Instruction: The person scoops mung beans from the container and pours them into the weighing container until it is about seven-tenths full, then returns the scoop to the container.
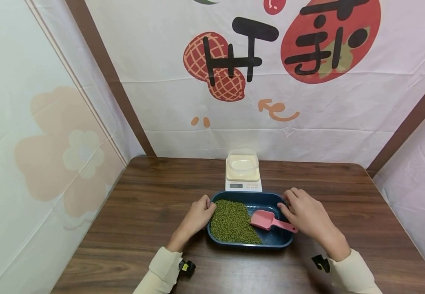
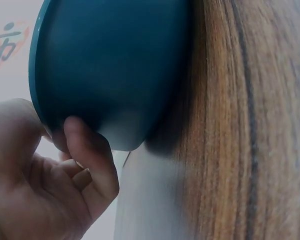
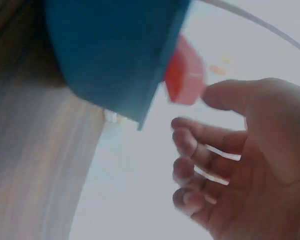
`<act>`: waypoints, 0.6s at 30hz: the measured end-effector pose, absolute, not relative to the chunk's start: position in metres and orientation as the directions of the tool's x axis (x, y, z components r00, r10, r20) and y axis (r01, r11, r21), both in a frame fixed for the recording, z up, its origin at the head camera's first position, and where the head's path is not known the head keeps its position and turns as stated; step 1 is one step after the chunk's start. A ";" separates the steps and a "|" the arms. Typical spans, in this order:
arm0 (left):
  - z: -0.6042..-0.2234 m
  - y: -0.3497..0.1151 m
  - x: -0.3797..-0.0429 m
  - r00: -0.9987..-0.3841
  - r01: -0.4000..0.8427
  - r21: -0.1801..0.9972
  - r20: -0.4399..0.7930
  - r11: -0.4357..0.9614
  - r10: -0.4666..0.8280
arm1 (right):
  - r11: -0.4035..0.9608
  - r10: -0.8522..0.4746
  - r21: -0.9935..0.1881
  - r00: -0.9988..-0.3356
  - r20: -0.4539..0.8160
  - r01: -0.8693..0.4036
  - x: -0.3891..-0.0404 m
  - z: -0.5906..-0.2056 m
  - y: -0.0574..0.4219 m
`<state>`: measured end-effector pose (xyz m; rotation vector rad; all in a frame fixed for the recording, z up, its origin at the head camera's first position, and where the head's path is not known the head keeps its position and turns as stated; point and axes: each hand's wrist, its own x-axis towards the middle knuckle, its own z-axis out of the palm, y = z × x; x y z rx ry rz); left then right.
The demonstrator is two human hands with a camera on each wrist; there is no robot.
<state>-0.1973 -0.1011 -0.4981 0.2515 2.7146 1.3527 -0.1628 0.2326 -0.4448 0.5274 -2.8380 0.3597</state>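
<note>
A dark blue tray point(image 1: 240, 246) stands on the table, its left part heaped with green mung beans point(image 1: 232, 222). My left hand point(image 1: 197, 214) grips the tray's left end, its fingers curled at the rim; in the left wrist view, that hand point(image 2: 55, 175) bends a finger against the outer wall. Inside the tray on the right lies a pink scoop point(image 1: 264, 219), its handle resting over the right rim. Above that rim is my right hand point(image 1: 308, 214), fingers loosely bent. In the right wrist view its thumb is near the scoop point(image 3: 187, 75), with nothing between thumb and fingers.
Behind the tray, a white kitchen scale point(image 1: 243, 186) carries a clear plastic container point(image 1: 242, 164). The brown wooden table point(image 1: 153, 228) runs back to a printed cloth wall point(image 1: 161, 102). Light cloth also hangs at both sides.
</note>
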 end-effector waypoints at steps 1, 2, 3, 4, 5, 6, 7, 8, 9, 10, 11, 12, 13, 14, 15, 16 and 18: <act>-0.498 -0.101 -0.197 -0.981 0.100 0.801 -0.018 0.590 0.191 | 0.892 -0.356 -0.181 -0.890 0.284 -0.415 -0.163 -0.444 0.231; -0.499 -0.100 -0.197 -0.982 0.098 0.801 -0.020 0.590 0.190 | 0.876 -0.395 -0.170 -0.872 0.289 -0.452 -0.163 -0.443 0.229; -0.499 -0.100 -0.197 -0.982 0.096 0.801 -0.022 0.591 0.188 | 0.858 -0.434 -0.157 -0.854 0.289 -0.489 -0.163 -0.443 0.228; -0.499 -0.100 -0.197 -0.982 0.093 0.802 -0.024 0.590 0.187 | 0.841 -0.473 -0.140 -0.835 0.281 -0.523 -0.164 -0.442 0.226; -0.499 -0.100 -0.197 -0.982 0.091 0.803 -0.026 0.589 0.187 | 0.825 -0.506 -0.128 -0.820 0.269 -0.551 -0.164 -0.443 0.225; -0.499 -0.100 -0.196 -0.982 0.089 0.804 -0.028 0.588 0.188 | 0.812 -0.532 -0.117 -0.807 0.256 -0.572 -0.164 -0.443 0.223; -0.500 -0.100 -0.196 -0.982 0.087 0.806 -0.030 0.586 0.188 | 0.802 -0.554 -0.105 -0.797 0.241 -0.589 -0.164 -0.444 0.223; -0.500 -0.100 -0.196 -0.982 0.086 0.808 -0.031 0.583 0.188 | 0.793 -0.570 -0.098 -0.789 0.229 -0.602 -0.164 -0.445 0.222; -0.500 -0.101 -0.195 -0.981 0.086 0.809 -0.032 0.582 0.189 | 0.787 -0.583 -0.088 -0.783 0.218 -0.611 -0.164 -0.446 0.221; -0.500 -0.101 -0.195 -0.981 0.085 0.811 -0.033 0.580 0.190 | 0.783 -0.591 -0.082 -0.780 0.207 -0.616 -0.164 -0.446 0.220; -0.500 -0.101 -0.195 -0.981 0.085 0.811 -0.033 0.579 0.189 | 0.781 -0.597 -0.079 -0.777 0.200 -0.620 -0.164 -0.447 0.220; -0.500 -0.101 -0.195 -0.982 0.083 0.812 -0.032 0.578 0.187 | 0.778 -0.602 -0.074 -0.774 0.196 -0.624 -0.164 -0.448 0.219; -0.500 -0.101 -0.195 -0.983 0.081 0.813 -0.031 0.576 0.183 | 0.775 -0.607 -0.071 -0.771 0.193 -0.628 -0.164 -0.448 0.218; -0.500 -0.101 -0.195 -0.984 0.079 0.815 -0.030 0.575 0.178 | 0.774 -0.609 -0.069 -0.770 0.189 -0.630 -0.164 -0.449 0.218; -0.500 -0.102 -0.195 -0.985 0.075 0.817 -0.030 0.572 0.172 | 0.773 -0.611 -0.069 -0.770 0.184 -0.630 -0.164 -0.449 0.217; -0.499 -0.102 -0.194 -0.986 0.071 0.820 -0.029 0.568 0.166 | 0.774 -0.611 -0.071 -0.771 0.178 -0.630 -0.164 -0.449 0.217; -0.498 -0.102 -0.193 -0.988 0.063 0.828 -0.028 0.557 0.154 | 0.773 -0.613 -0.073 -0.772 0.170 -0.630 -0.163 -0.448 0.216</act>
